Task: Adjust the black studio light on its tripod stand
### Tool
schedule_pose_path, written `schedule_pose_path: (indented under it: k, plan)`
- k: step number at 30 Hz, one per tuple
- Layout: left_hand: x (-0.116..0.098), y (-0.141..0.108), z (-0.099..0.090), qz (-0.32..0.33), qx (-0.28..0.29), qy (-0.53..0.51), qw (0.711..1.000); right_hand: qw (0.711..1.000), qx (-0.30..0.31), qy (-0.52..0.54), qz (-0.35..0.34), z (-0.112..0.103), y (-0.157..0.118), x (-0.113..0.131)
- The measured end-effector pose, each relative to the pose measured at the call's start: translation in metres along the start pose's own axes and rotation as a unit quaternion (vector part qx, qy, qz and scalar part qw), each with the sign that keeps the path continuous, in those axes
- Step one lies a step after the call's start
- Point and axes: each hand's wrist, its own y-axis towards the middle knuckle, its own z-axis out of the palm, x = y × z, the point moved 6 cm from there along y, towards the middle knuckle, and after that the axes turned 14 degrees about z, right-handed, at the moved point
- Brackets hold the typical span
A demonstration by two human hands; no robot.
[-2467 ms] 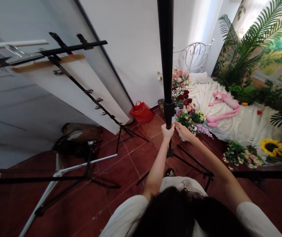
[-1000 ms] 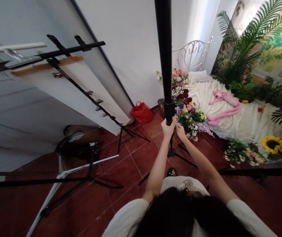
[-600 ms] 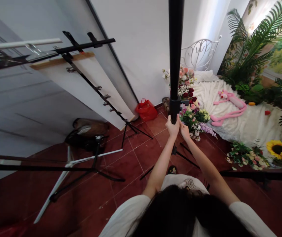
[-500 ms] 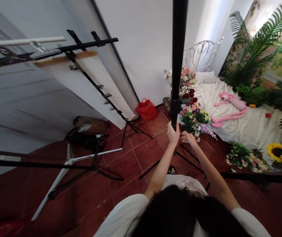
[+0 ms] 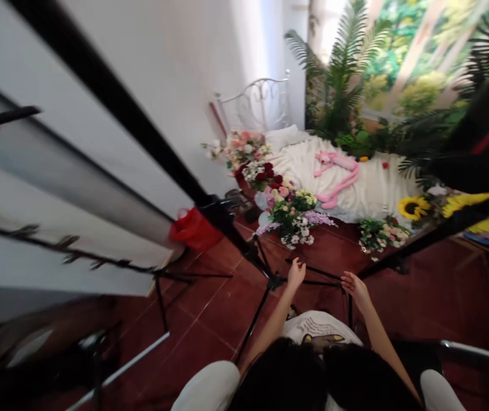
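Note:
My left hand (image 5: 296,273) is off the black light stand (image 5: 154,137), just right of its lower section, with loosely parted fingers and nothing seen in them. To its right, my right hand (image 5: 356,288) is raised with fingers apart, holding nothing. The stand's pole slants from the upper left down to spread tripod legs (image 5: 255,319) on the floor. Another black pole (image 5: 441,228) crosses on the right, beyond my right hand. Both hands hover over the red tiled floor, in front of my white shirt.
Artificial flowers (image 5: 287,200) stand ahead by a bed with a white cover (image 5: 375,197) and a pink plush toy (image 5: 347,165). A red bag (image 5: 197,231) sits by the wall. Left, a clipped white backdrop hangs on a stand; a white leg (image 5: 137,359) juts over the floor.
My left hand has let go of the stand's pole. My hands have moved farther apart. The view has turned right, and the pole now appears slanted on the left.

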Motion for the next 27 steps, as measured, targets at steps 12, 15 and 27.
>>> schedule_pose_path:
  k: [12,15,27]
  plan:
    - [-0.285,-0.021,0.231,0.340,0.396,-0.287,0.803,0.953,0.026,0.293,-0.076,-0.059,-0.065,0.074]
    - [-0.299,-0.039,0.267,0.327,0.420,-0.302,0.791,0.934,0.088,0.333,-0.095,-0.052,-0.074,0.093]
    - [-0.281,-0.042,0.274,0.269,0.372,-0.299,0.836,0.785,0.277,0.547,-0.092,-0.045,-0.067,0.109]
